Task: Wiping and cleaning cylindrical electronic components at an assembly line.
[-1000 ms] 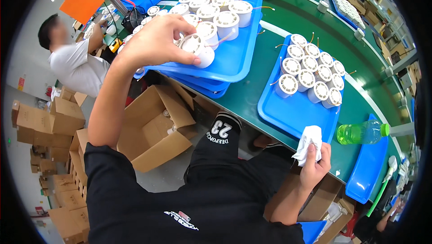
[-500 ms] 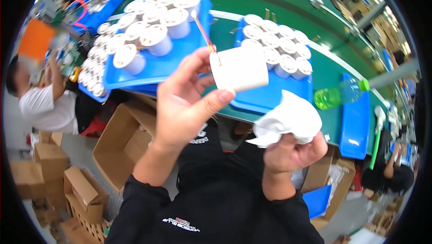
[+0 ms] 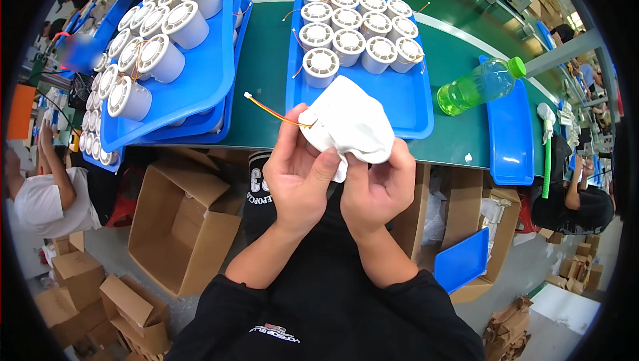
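Observation:
Both hands meet in front of my chest around a white cylindrical unit (image 3: 318, 136) whose red and yellow wires stick out to the left. My left hand (image 3: 296, 178) grips its left side, thumb in front. My right hand (image 3: 379, 184) presses a white cloth (image 3: 359, 118) over the unit's right side and top, so most of the unit is hidden. Just beyond, similar white units with slotted round tops (image 3: 348, 43) stand in rows on a blue tray (image 3: 409, 115). More such units (image 3: 161, 57) stand on a stacked blue tray (image 3: 193, 88) at the left.
A green-capped bottle of green liquid (image 3: 469, 91) lies on the green table (image 3: 263, 61). Right of it is a narrow blue tray (image 3: 511, 141). Cardboard boxes (image 3: 176, 228) stand below the table's edge. Another person (image 3: 53, 191) sits at the left.
My right hand has brought the cloth over to the unit in my left hand, and the two now touch. The unit has come lower and slightly left. The whole view has shifted.

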`<state>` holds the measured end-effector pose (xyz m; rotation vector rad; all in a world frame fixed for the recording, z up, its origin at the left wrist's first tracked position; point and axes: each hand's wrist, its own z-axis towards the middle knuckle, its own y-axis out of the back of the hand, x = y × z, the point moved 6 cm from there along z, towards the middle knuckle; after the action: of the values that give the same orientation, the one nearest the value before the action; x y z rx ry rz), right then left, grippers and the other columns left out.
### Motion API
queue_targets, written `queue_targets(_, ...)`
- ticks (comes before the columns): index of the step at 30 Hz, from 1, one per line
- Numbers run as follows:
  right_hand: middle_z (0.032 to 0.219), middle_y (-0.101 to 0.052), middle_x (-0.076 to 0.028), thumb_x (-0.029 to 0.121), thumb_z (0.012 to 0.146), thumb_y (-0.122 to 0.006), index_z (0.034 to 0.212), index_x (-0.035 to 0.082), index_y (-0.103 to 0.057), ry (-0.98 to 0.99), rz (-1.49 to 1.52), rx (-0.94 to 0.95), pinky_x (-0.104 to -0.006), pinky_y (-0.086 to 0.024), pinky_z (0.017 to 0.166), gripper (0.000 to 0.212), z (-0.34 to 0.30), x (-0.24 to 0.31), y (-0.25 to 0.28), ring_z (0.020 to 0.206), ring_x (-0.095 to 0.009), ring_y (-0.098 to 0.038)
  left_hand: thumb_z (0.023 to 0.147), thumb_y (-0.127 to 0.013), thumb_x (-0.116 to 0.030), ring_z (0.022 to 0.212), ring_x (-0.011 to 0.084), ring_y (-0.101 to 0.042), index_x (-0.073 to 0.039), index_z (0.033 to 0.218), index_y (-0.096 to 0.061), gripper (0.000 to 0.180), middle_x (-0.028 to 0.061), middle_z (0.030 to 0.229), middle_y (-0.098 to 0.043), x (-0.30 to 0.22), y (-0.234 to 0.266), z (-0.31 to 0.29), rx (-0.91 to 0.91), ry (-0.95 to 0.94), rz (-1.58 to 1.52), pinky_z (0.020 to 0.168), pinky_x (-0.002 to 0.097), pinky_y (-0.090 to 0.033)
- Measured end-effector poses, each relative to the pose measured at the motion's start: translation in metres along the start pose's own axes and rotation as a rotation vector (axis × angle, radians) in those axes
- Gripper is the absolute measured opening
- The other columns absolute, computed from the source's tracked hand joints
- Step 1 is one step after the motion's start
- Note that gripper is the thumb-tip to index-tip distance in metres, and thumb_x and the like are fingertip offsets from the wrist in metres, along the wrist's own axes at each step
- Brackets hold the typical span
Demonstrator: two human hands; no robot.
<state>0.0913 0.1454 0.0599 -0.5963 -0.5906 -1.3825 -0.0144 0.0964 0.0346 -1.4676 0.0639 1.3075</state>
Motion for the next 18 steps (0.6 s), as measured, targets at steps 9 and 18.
queue_targets(9,0.122,-0.059,-0.012,-0.003,0.091,-0.055,0.129,-0.005,-0.048,-0.816,0.591,0.11,-0.0312,-0.047,0.094,0.039,-0.021,-0.012,0.012,0.11,-0.019,-0.059,0.076,-0.081,-0.014,0.11,0.0278,-0.051,0.007,0.133,-0.045,0.071,0.0195,0.121,-0.048,-0.012,0.002,0.004,0.188,-0.435,0.553,0.093,0.037,-0.045)
queue_targets(18,0.141,-0.045,-0.017,0.024,0.091,-0.034,0.14,-0.002,-0.037,-1.112,1.431,0.114,-0.0476,-0.039,0.104,0.056,-0.016,-0.021,-0.005,0.127,-0.034,-0.046,0.07,-0.084,-0.015,0.103,0.026,-0.058,0.006,0.129,-0.054,0.069,0.0199,0.118,-0.055,-0.024,0.014,0.013,0.299,-0.359,0.676,0.087,0.0348,-0.049)
